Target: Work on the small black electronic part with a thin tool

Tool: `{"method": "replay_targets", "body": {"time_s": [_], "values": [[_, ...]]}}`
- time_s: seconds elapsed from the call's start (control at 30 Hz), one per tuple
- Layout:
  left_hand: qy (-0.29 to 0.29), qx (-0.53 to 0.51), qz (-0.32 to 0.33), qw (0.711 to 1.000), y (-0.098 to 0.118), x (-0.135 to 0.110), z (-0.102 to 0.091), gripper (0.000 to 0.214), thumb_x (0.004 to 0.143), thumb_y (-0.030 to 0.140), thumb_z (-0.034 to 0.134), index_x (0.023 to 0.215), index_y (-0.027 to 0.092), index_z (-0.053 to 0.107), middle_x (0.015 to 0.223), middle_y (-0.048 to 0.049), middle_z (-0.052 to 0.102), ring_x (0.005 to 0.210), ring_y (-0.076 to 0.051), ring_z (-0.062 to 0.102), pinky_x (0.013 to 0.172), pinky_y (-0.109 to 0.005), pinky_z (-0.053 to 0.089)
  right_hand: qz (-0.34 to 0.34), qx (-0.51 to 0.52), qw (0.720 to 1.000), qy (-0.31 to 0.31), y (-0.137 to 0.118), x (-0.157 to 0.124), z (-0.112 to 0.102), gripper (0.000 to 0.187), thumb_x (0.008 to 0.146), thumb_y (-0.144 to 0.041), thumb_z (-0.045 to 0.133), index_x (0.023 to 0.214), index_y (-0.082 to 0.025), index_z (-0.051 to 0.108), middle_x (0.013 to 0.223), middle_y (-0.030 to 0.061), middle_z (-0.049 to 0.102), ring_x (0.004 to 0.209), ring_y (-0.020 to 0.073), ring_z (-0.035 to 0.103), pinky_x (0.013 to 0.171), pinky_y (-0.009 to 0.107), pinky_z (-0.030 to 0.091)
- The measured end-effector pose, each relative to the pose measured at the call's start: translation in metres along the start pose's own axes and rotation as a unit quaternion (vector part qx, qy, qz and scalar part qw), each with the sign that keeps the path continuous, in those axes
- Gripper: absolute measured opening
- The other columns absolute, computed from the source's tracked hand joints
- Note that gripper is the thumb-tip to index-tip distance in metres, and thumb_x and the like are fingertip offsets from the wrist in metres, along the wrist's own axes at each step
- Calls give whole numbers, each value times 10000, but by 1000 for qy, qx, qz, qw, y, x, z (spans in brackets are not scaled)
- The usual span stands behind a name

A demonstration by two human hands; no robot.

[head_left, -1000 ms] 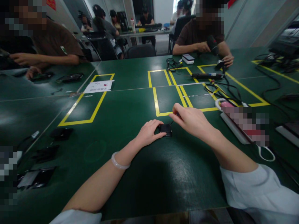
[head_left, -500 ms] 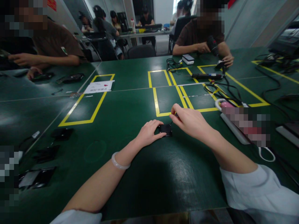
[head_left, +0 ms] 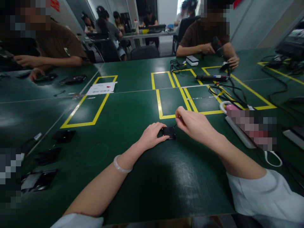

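Note:
A small black rectangular part (head_left: 169, 133) lies on the green table. My left hand (head_left: 152, 134) grips its left side, with the thumb along the near edge and the fingers at the far edge. Above and to the right of it, my right hand (head_left: 193, 122) is closed in a pinch. A thin dark tool (head_left: 175, 125) comes out of this pinch and slants down toward the part's far right corner. Most of the tool is hidden by my fingers, so its exact kind does not show, nor whether its tip touches the part.
Several black parts (head_left: 64, 136) lie at the left. A phone with a white strap loop (head_left: 273, 158) is on the right, near cables (head_left: 237, 95) and a black pen-shaped tool (head_left: 211, 78). Yellow tape (head_left: 159, 104) marks the table. Across it, a co-worker's hand holds a power drill (head_left: 216, 47).
My right hand and the thin tool have shifted very slightly to the right. My left hand keeps its grip on the black part. The whole view has moved a little.

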State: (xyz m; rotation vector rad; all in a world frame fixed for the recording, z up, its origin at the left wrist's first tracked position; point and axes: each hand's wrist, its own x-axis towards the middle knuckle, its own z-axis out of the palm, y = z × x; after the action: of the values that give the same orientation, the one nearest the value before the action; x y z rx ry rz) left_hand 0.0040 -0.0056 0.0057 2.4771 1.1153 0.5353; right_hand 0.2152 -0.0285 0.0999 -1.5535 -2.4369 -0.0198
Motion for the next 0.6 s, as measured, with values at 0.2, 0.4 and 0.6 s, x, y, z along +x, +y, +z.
{"method": "replay_targets", "body": {"time_s": [0.2,0.4,0.6], "values": [[0,3,5,1000,0,0,-1,356,887,483,568,1109,205,547,1064,-61,613,976,-240,568,852,-374,454,33,-28,999,-16,-2,3,1,266,978,-399,338,984,-193,505,762,34,674,648,192,611,520,281,209],[-2,3,4,1000,0,1,-1,357,891,483,561,1116,206,545,1078,-65,610,995,-243,565,854,-372,452,13,-8,1000,5,3,3,3,187,967,-323,371,1016,-185,486,819,27,670,674,176,606,520,266,241],[0,-1,5,1000,-2,0,-1,362,887,495,561,1113,212,546,1069,-60,611,986,-240,568,855,-373,452,-1,-15,1000,2,2,2,-2,205,973,-342,356,975,-197,501,824,26,678,688,171,612,539,272,245]]}}
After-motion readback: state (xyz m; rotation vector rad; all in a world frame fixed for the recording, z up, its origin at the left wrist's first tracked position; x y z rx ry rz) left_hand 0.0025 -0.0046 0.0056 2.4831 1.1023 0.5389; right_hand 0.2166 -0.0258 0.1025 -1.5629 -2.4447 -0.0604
